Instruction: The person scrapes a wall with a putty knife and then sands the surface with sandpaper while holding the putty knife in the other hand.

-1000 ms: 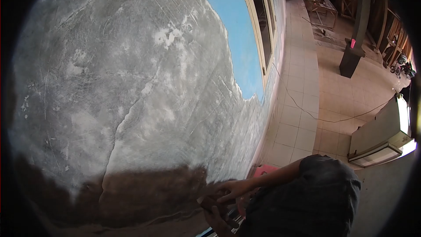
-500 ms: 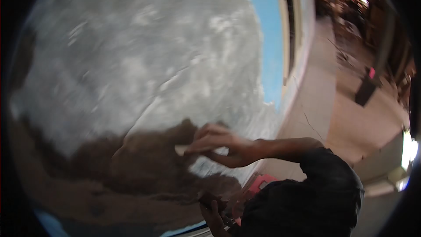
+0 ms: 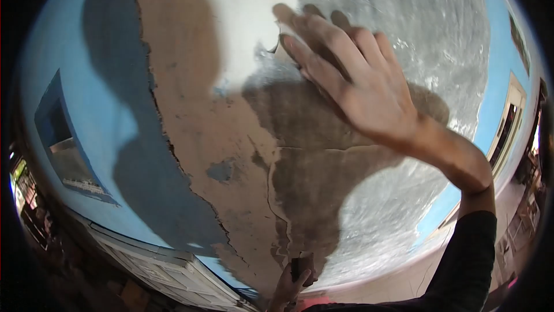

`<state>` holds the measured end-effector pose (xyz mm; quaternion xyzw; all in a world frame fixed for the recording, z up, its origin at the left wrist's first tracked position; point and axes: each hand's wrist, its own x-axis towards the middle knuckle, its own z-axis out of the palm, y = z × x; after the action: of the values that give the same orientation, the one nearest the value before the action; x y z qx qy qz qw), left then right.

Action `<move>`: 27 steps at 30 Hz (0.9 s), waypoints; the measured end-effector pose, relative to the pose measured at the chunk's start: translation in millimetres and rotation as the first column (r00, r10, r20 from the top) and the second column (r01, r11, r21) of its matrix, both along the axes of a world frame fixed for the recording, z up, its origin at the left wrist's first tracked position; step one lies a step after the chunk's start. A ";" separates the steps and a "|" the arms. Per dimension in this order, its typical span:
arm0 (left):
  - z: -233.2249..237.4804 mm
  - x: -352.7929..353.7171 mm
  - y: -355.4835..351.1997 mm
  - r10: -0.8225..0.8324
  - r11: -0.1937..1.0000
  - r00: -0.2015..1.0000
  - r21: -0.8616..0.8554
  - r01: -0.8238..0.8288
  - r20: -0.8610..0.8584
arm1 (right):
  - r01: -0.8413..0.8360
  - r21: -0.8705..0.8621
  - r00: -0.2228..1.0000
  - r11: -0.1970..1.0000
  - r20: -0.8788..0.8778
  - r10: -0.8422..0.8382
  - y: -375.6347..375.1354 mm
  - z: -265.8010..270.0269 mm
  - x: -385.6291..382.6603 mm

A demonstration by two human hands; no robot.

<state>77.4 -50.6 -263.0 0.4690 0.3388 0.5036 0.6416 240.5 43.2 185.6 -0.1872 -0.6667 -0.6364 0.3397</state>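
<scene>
My right hand [image 3: 369,90] reaches up to the wall, fingers bent and thumb opposed, pinching a thin flat scraper [image 3: 280,44]. Its edge is right at the wall, where a pale white patch [image 3: 248,35] borders smooth grey plaster [image 3: 438,70]. Low in the view, my left hand [image 3: 287,286] grips a small dark block-shaped thing [image 3: 301,266] close to the foot of the visible wall. A fine crack [image 3: 323,149] runs across the grey plaster beneath my right forearm's shadow.
Left of the grey lies a tan strip [image 3: 190,139] with a ragged edge, then blue paint [image 3: 130,196]. A window opening [image 3: 66,139] and a pale panelled frame [image 3: 144,263] stand left; another window [image 3: 506,119] is at right. Floor [image 3: 404,274] shows lower right.
The view has swung left, bringing the tan strip and blue wall into sight. My right hand is now higher on the wall, still with the scraper; my left hand keeps its dark thing.
</scene>
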 end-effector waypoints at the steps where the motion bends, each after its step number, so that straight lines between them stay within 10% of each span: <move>1: -5.9 0.0 3.5 0.019 1.000 1.000 0.019 -0.019 -0.008 | 0.039 0.071 0.999 0.997 0.010 -0.040 9.3 13.0 -5.8; 27: 25.6 -20.1 1.2 -0.022 1.000 1.000 0.022 0.022 -0.015 | 0.022 -0.094 0.999 0.995 0.030 -0.019 3.4 -3.8 -18.5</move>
<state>57.3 -49.4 -237.4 0.4835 0.3326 0.4970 0.6392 222.0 46.6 181.8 -0.2006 -0.6989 -0.6103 0.3144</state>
